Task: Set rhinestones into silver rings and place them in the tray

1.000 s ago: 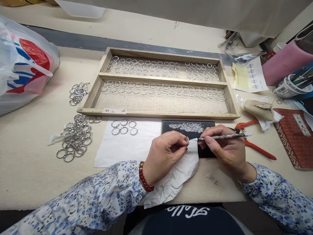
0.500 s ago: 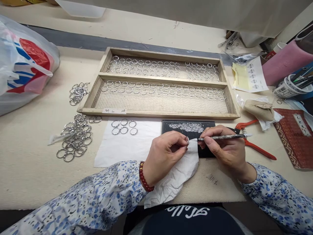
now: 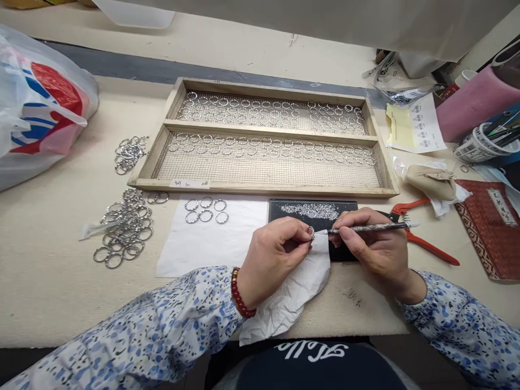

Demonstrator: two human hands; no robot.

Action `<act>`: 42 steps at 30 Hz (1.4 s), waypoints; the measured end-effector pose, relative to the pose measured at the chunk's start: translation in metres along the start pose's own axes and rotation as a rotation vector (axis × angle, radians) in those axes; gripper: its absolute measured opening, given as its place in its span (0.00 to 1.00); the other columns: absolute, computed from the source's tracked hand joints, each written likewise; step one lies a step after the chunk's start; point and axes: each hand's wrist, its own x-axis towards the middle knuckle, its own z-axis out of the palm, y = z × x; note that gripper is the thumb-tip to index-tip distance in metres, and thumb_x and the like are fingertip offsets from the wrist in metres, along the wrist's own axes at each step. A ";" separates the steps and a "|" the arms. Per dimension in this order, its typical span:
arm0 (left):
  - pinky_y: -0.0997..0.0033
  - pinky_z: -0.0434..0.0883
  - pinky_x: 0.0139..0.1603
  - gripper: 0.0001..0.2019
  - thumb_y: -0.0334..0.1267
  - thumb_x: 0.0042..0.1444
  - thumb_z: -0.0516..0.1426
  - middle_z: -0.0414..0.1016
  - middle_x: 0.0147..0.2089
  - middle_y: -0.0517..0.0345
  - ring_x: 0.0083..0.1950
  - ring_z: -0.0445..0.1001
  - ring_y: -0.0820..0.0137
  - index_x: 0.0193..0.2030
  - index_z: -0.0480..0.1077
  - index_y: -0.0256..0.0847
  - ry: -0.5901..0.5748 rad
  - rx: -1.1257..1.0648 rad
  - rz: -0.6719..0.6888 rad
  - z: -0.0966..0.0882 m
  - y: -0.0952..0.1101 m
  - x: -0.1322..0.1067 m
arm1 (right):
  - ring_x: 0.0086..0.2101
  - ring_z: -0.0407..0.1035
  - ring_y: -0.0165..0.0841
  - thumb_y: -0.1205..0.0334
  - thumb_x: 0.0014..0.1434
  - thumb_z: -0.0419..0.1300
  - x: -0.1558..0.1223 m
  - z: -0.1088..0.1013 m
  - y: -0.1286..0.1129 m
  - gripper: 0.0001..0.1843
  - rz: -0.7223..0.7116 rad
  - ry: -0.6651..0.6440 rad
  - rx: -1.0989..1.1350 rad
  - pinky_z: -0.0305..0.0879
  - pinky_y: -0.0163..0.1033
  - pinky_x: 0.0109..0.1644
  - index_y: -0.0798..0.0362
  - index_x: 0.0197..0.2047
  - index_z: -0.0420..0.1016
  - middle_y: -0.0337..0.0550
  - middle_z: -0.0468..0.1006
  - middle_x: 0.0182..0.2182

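My left hand (image 3: 274, 257) pinches a small metal ring (image 3: 312, 233) between thumb and fingers, with a crumpled white tissue (image 3: 290, 298) tucked under the palm. My right hand (image 3: 371, 244) grips a thin pen-like tool (image 3: 371, 227) lying sideways, its white tip touching the ring. Both hands hover over a black tray (image 3: 312, 208) holding a heap of tiny clear stones (image 3: 311, 211). Several finished rings (image 3: 205, 211) lie on a white cloth (image 3: 203, 241) to the left.
A wooden mesh frame (image 3: 264, 189) with rows of rings sits behind the hands. Loose ring piles (image 3: 124, 227) lie left, beside a plastic bag (image 3: 36, 108). Red-handled pliers (image 3: 426, 241), a red booklet (image 3: 491, 227), paper slips (image 3: 414, 127) and tape rolls (image 3: 479, 143) crowd the right.
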 end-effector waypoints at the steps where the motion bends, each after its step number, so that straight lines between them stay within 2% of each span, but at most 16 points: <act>1: 0.67 0.77 0.38 0.08 0.22 0.49 0.61 0.79 0.36 0.53 0.38 0.78 0.68 0.29 0.73 0.38 0.000 0.000 0.002 0.000 0.000 0.000 | 0.28 0.72 0.30 0.69 0.61 0.60 0.000 0.000 0.000 0.03 0.000 0.002 -0.001 0.70 0.36 0.31 0.54 0.36 0.75 0.40 0.75 0.29; 25: 0.69 0.76 0.38 0.08 0.21 0.49 0.62 0.79 0.36 0.53 0.38 0.78 0.69 0.29 0.73 0.37 -0.006 -0.008 0.013 0.000 -0.001 -0.001 | 0.29 0.72 0.28 0.70 0.61 0.60 0.000 0.000 -0.001 0.03 -0.015 -0.005 0.008 0.69 0.34 0.32 0.55 0.36 0.74 0.39 0.75 0.29; 29: 0.70 0.76 0.40 0.08 0.20 0.49 0.62 0.78 0.35 0.53 0.38 0.78 0.69 0.29 0.73 0.36 -0.004 -0.007 0.008 0.000 0.000 -0.001 | 0.27 0.72 0.27 0.69 0.61 0.60 0.000 -0.001 0.000 0.03 0.003 0.032 0.016 0.70 0.34 0.30 0.55 0.36 0.74 0.38 0.74 0.29; 35: 0.68 0.77 0.40 0.07 0.21 0.50 0.61 0.78 0.35 0.52 0.38 0.78 0.68 0.29 0.73 0.36 -0.008 -0.035 -0.020 -0.001 -0.001 0.000 | 0.28 0.71 0.27 0.70 0.59 0.59 0.001 -0.010 0.013 0.03 -0.015 0.149 -0.210 0.68 0.33 0.31 0.54 0.34 0.74 0.38 0.74 0.30; 42: 0.66 0.77 0.39 0.06 0.22 0.51 0.60 0.77 0.36 0.51 0.39 0.78 0.67 0.30 0.74 0.36 0.002 -0.061 -0.057 -0.002 0.000 0.000 | 0.27 0.66 0.25 0.72 0.58 0.58 0.005 -0.013 0.020 0.04 -0.066 0.103 -0.348 0.62 0.31 0.28 0.54 0.33 0.71 0.36 0.71 0.28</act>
